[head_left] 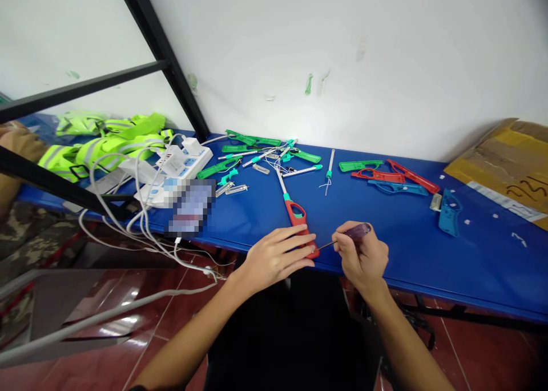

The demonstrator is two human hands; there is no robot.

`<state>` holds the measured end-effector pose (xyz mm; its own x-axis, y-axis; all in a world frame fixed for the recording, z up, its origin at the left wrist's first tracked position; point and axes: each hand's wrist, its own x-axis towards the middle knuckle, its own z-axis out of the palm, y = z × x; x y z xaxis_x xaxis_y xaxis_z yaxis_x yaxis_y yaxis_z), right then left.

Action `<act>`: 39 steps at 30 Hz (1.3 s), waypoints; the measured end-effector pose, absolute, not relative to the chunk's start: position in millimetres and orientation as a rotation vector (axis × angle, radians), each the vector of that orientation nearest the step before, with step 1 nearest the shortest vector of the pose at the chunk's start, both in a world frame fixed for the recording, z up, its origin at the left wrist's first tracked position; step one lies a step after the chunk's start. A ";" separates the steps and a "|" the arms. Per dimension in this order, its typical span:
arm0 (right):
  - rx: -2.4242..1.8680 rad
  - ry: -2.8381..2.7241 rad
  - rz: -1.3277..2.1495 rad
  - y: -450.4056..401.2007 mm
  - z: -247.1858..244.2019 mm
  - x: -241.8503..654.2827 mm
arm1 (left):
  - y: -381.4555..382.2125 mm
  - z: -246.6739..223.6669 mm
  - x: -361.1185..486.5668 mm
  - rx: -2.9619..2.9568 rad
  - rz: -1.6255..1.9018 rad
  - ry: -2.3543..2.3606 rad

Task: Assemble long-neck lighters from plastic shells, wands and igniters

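Note:
A red gas lighter (297, 211) with a long metal nozzle lies on the blue table near its front edge. Across its handle rest the outstretched fingers of my left hand (278, 255), holding it against the tabletop. My right hand (363, 258) is closed round the purple handle of a screwdriver (358, 231). The thin shaft points left, and its tip meets the lighter's handle beside my left fingers; the exact contact is too small to tell. Beyond the lighter lie a loose metal nozzle with wires (330, 165) and several green shell halves (306, 156).
Red shell halves (411, 176) and blue ones (448, 214) lie to the right, before a cardboard box (505, 168). On the left are a power strip (188, 168) with cables, a blurred phone (191, 207), yellow reflective straps (111, 142), a black frame (145, 31) and another person's hand (21, 145).

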<state>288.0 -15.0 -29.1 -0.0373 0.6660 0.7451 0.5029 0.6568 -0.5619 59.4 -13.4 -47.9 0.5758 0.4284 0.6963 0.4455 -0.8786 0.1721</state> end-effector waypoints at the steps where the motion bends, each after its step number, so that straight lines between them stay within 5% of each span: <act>1: -0.956 -1.694 0.173 -15.0 -29.3 288.1 | -13.2 -47.8 59.5 -2.765 -1.220 -0.766; 21: -0.622 -1.930 0.593 -9.1 13.0 298.0 | -13.9 -50.4 59.4 -2.715 -1.196 -0.801; 26: -0.672 -1.867 0.283 -9.2 13.0 294.5 | -13.7 -49.5 59.7 -2.724 -1.213 -0.784; 32: -0.578 -1.893 0.663 -13.4 16.1 288.9 | -13.2 -49.8 60.6 -2.691 -1.253 -0.778; 39: -0.612 -1.893 0.511 -13.8 15.0 289.7 | -13.6 -49.7 60.4 -2.695 -1.247 -0.791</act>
<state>289.7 -13.8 15.0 -0.3347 0.6225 0.7075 0.1820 0.7793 -0.5996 60.4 -13.6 -49.7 0.5385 0.4233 0.7286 0.4788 -0.8652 0.1488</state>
